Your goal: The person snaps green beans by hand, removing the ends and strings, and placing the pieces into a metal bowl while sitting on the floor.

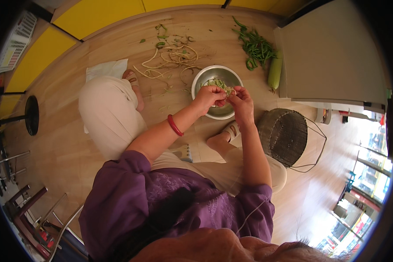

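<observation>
Both hands meet over a steel bowl [196,83] on the floor between my feet. My left hand [210,97], with a red bangle on its wrist, is closed in a pinch on one end of a pale green bean [228,90]. My right hand [242,104] pinches the same bean from the other side, its fingertips nearly touching the left ones. Inside the bowl lie short pale green bean pieces [215,81]. Fingers cover part of the bean and the near part of the bowl's contents.
Long pale beans [179,56] lie tangled on the floor beyond the bowl, among green scraps. At the far right are a heap of green pods [257,47] and a light green gourd [275,72] beside a grey cabinet [336,56]. A dark woven basket [284,137] stands by my right knee.
</observation>
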Action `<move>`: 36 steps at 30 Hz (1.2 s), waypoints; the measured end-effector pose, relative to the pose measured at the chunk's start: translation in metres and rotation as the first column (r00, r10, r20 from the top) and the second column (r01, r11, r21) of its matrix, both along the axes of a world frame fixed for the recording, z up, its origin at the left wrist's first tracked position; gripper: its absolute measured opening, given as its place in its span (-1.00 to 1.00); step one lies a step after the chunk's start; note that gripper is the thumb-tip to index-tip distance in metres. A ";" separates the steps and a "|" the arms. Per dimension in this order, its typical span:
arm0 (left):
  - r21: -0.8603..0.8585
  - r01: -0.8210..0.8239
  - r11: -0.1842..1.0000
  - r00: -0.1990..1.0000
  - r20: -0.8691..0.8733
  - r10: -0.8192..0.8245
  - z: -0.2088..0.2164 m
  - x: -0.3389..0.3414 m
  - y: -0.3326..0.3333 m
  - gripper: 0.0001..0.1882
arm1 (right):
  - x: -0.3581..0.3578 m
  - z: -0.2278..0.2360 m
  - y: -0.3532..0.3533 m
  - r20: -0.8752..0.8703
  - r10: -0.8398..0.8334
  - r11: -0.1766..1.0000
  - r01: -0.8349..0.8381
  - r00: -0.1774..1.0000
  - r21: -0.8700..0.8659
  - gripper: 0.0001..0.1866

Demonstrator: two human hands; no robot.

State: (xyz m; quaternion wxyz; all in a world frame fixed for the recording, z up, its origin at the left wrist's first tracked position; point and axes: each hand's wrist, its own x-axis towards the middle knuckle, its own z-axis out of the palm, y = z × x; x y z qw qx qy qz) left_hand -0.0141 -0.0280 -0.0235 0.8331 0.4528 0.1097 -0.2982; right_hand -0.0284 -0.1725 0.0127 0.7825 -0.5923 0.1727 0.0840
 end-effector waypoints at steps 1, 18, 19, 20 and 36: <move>-0.050 -0.022 0.999 0.998 -0.052 0.020 -0.004 0.001 0.003 -0.92 | 0.001 -0.001 0.000 -0.006 0.001 1.000 -0.001 1.000 0.008 -0.69; 0.376 -0.096 0.922 0.965 0.262 -0.006 -0.097 -0.002 0.000 -0.61 | 0.113 -0.007 0.003 0.157 0.061 0.987 -0.036 0.986 -0.156 -0.84; 0.399 -0.140 0.906 0.947 0.320 0.005 -0.108 0.002 0.004 -0.63 | 0.127 -0.010 0.005 0.158 0.043 0.989 -0.019 0.987 -0.150 -0.83; 0.423 -0.209 0.882 0.959 0.264 0.100 -0.120 0.008 0.010 -0.74 | 0.141 -0.017 0.004 0.180 0.024 0.981 0.012 0.983 -0.194 -0.83; 0.987 -0.160 -0.005 0.980 0.159 0.119 -0.258 0.146 0.271 -0.60 | 0.195 -0.039 0.038 0.187 0.094 0.972 -0.049 0.978 -0.232 -0.87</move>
